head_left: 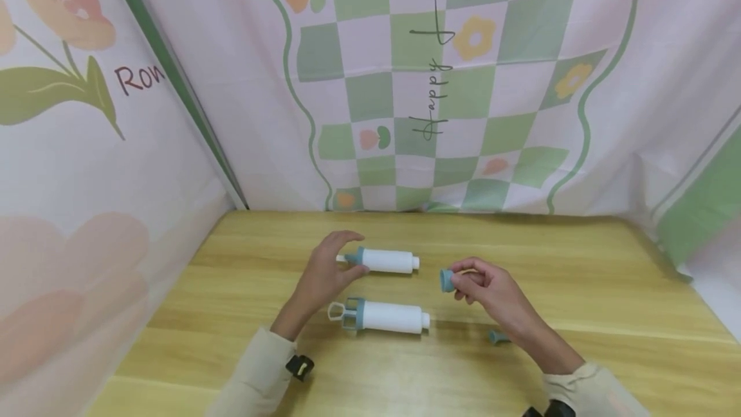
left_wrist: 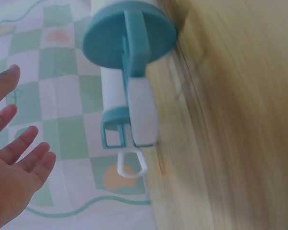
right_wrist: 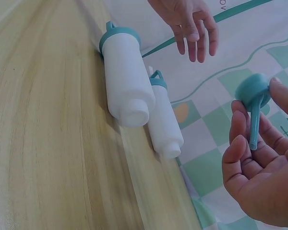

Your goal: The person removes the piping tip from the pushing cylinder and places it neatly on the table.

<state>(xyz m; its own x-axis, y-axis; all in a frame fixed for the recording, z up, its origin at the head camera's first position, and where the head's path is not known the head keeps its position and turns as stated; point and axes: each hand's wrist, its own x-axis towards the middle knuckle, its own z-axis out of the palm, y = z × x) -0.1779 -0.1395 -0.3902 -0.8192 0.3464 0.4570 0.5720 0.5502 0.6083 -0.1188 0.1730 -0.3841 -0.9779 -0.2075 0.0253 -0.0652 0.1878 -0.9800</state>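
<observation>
My right hand (head_left: 489, 285) pinches a teal nozzle (right_wrist: 253, 96) between thumb and fingers. In the right wrist view this nozzle has a wide round cap and a thin tube pointing down. My left hand (head_left: 330, 269) is beside the teal handle end of the far white syringe (head_left: 388, 260), thumb and fingers spread. Both wrist views show the left hand (left_wrist: 17, 175) apart from the syringes and holding nothing. Closer to me lies the near white syringe (head_left: 393, 317), with a teal collar and a white loop handle. Both syringes lie on their sides, narrow tips pointing right.
Beneath my right forearm, and partly hidden by it, a second small teal piece (head_left: 498, 337) lies on the wooden table (head_left: 608, 275). A printed checkered cloth (head_left: 417, 95) hangs behind the table's far edge, and another cloth (head_left: 69, 211) hangs along the left.
</observation>
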